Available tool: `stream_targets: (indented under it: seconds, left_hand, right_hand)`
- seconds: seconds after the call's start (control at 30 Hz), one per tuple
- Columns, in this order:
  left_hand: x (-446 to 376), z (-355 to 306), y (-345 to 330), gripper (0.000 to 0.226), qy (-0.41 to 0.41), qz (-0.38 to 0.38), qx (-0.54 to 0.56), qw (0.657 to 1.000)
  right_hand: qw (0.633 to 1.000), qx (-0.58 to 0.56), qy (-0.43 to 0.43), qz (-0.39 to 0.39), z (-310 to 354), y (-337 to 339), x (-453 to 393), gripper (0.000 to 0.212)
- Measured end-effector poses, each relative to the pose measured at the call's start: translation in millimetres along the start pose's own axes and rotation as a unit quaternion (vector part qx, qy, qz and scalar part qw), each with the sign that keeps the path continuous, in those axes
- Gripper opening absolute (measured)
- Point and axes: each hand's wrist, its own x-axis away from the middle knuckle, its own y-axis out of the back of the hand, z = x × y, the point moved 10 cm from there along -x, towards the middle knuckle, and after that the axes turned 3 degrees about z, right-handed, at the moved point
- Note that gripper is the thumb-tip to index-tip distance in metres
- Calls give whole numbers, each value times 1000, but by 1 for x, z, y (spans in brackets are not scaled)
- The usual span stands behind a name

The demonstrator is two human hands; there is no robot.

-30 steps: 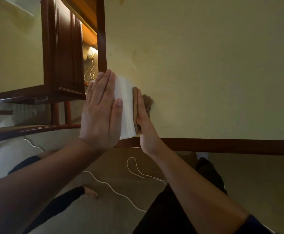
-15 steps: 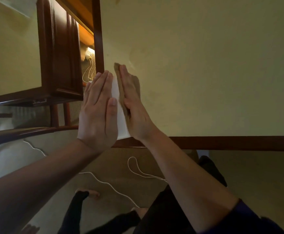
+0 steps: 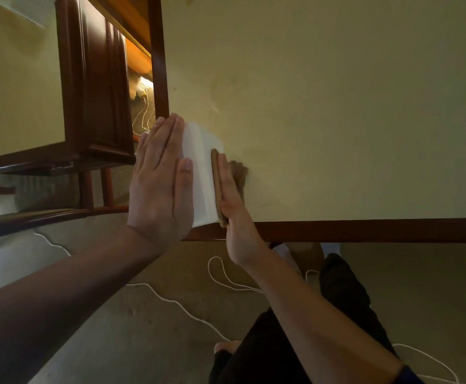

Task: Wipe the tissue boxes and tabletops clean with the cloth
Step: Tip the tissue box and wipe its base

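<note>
Tissue box (image 3: 200, 173), one only, is a plain white block with smooth matte faces and crisp edges; no print or label can be read on it. It stands at the near left corner of the counter (image 3: 337, 134), whose top is a smooth pale yellow-green sheet edged in dark polished wood. One tan cloth (image 3: 217, 187), folded flat, lies against the box's right face. The right hand (image 3: 233, 209), fingers straight, presses that cloth to the box. The left hand (image 3: 161, 187), flat with fingers together, braces the opposite face. A dark glossy wooden cabinet (image 3: 96, 87) with a panelled door stands left. White cord (image 3: 171, 300) loops across the beige carpet below.
</note>
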Motion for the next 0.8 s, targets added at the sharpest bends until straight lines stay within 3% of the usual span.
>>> stream_targets:
  seconds: [0.27, 0.47, 0.8]
  left_hand:
    - [-4, 0, -1, 58, -18, 5, 4, 1000]
    - [-3, -2, 1, 59, -21, 6, 12, 1000]
    - [-2, -2, 2, 56, -18, 0, 21, 1000]
  right_hand:
    - [990, 51, 131, -5, 59, -19, 8, 60]
    - [980, 114, 161, 3, 69, -9, -37, 64]
    - [996, 61, 57, -10, 17, 11, -48, 60]
